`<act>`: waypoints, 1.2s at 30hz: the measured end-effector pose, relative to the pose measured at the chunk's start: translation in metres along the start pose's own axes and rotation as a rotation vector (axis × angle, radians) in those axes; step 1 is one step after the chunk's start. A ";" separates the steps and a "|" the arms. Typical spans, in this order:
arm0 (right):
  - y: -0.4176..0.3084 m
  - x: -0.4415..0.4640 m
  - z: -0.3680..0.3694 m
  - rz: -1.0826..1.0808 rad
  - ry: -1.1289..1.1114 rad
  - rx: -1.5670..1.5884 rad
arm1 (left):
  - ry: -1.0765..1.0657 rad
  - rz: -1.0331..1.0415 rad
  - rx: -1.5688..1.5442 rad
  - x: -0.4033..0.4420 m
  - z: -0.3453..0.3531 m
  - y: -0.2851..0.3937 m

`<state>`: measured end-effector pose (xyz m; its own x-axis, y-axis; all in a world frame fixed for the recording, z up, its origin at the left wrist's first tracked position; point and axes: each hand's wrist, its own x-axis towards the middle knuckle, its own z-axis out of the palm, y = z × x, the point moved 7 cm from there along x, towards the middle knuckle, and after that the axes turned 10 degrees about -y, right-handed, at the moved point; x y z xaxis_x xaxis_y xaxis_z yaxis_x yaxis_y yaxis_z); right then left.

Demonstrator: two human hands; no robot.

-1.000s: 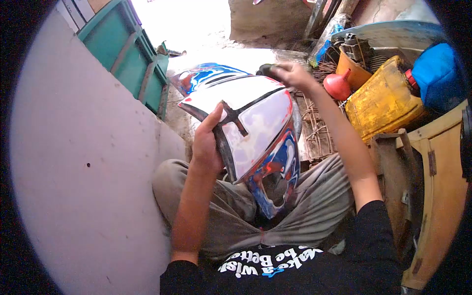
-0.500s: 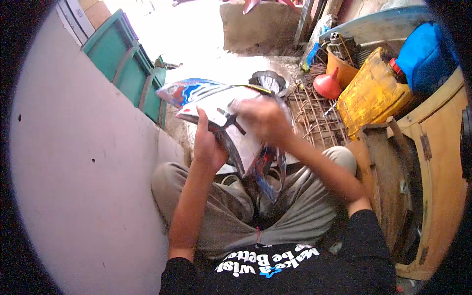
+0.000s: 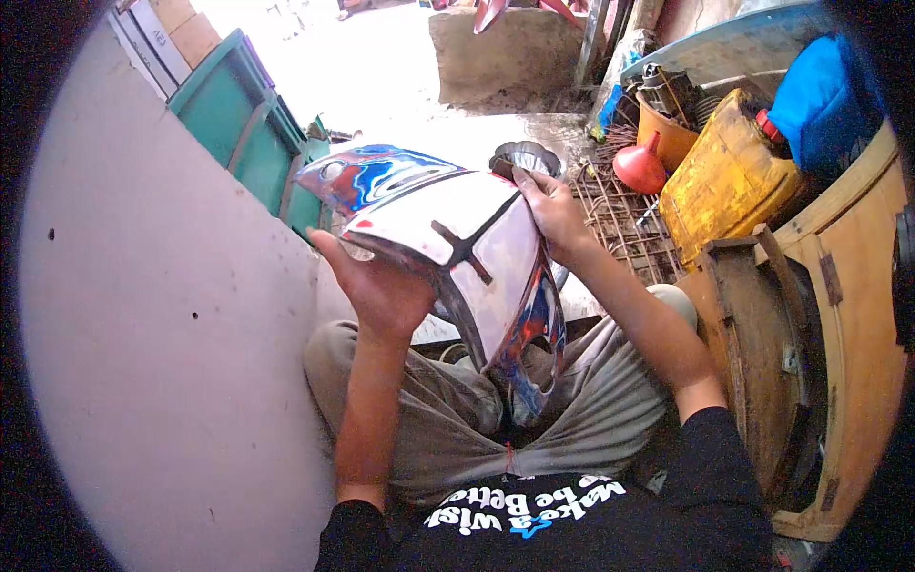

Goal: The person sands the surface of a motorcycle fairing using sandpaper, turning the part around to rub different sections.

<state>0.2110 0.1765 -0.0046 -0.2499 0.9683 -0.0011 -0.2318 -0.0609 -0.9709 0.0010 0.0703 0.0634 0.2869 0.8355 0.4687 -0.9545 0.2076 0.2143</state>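
A motorcycle fairing panel (image 3: 496,305) is held tilted above my lap. Its middle is white with a dark cross-shaped seam, and its side wings carry glossy blue, red and white swirls. My left hand (image 3: 381,291) supports the near left edge, thumb stretched out and fingers hidden beneath the panel. At the top right edge is my right hand (image 3: 555,212), closed, its fingertips pinching a small dark flat piece (image 3: 501,167) that may be sandpaper. Behind that edge sits a dark, scalloped round bowl (image 3: 526,157), partly covered by the hand and panel.
A pale wall or board (image 3: 172,315) rises close on my left, with a green crate (image 3: 229,105) beyond it. To the right are a rusty wire grid (image 3: 624,214), a red funnel (image 3: 640,170), a yellow jerrycan (image 3: 729,176) and a curved wooden piece (image 3: 858,315).
My right hand, blurred over the white middle before, has moved up to the panel's top right edge. My left hand has shifted left, and the panel has turned slightly, showing more of its white face.
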 end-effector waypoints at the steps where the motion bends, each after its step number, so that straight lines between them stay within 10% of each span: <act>1: -0.001 0.001 -0.001 -0.030 0.015 -0.050 | 0.035 0.018 0.082 0.001 -0.001 0.006; 13: -0.023 -0.010 0.004 -0.201 0.079 -0.231 | -0.082 0.005 -0.036 0.004 0.015 0.013; 21: -0.059 -0.002 0.015 -0.361 0.068 -0.443 | -0.060 -0.165 1.392 -0.033 -0.013 0.046; 26: -0.088 0.016 0.038 -0.421 0.004 -0.628 | 0.236 -0.280 0.506 -0.022 -0.003 0.029; 31: -0.125 0.009 0.078 -0.498 -0.109 -0.756 | 0.088 -0.202 0.488 -0.020 0.001 0.035; 36: -0.118 -0.066 0.149 -1.041 -0.399 -1.213 | 0.024 -0.125 0.401 -0.015 -0.020 0.019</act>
<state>0.1152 0.0841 0.1457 -0.7232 0.3380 0.6023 0.3334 0.9346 -0.1241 -0.0231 0.0722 0.0432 0.3919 0.8291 0.3987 -0.8036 0.0974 0.5872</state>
